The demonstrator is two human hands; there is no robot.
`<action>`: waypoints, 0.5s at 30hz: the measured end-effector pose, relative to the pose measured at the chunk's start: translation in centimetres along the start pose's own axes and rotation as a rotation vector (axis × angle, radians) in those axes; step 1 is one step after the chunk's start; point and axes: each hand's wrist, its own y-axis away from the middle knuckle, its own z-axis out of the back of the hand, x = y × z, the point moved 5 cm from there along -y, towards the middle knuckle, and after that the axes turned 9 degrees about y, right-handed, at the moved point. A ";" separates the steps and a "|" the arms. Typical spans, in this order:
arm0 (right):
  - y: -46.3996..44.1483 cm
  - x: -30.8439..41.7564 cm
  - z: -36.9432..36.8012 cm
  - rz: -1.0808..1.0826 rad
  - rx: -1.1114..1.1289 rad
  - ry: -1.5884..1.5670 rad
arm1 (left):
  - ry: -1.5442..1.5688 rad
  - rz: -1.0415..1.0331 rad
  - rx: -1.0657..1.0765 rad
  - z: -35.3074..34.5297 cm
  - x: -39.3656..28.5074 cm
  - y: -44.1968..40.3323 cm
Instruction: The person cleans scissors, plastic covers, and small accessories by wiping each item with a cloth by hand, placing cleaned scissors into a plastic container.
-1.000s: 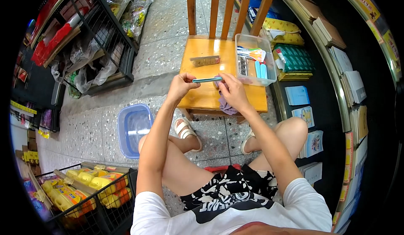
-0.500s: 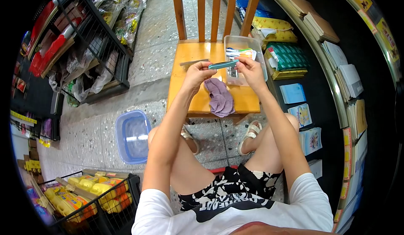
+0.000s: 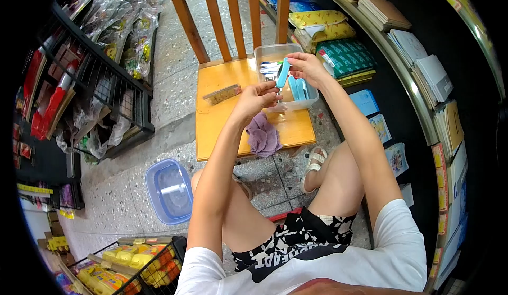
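Above the plastic box, a slim light-blue thing with a dark strip along one side is held tilted; its exact kind is not clear. My right hand pinches its upper end. My left hand has its fingertips closed at the lower end. Under my hands, the clear plastic box holds similar light-blue pieces and several slim white and coloured items. A crumpled purple cloth lies by the chair's front edge. A flat brownish bar rests to the left of my left hand.
All this sits on a wooden chair with a slatted back. A blue plastic basin is on the floor at left. Black wire racks with wrapped goods stand left, a basket of yellow bottles lower left. Shelves of notebooks line the right.
My hands have turned the light-blue thing from nearly level to steeply tilted. The view has shifted, so the chair appears further left, and more light-blue pieces now show in the box.
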 end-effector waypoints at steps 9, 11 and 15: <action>-4.0 -3.4 0.3 -0.089 -0.008 0.393 | -0.220 0.055 0.082 -1.1 0.3 -1.2; -4.6 -4.6 0.4 -0.029 -0.057 0.550 | -0.244 0.062 0.081 -1.5 -0.5 -0.6; -4.8 -5.0 0.4 0.190 -0.154 0.873 | -0.215 0.043 0.093 -0.7 0.2 -0.9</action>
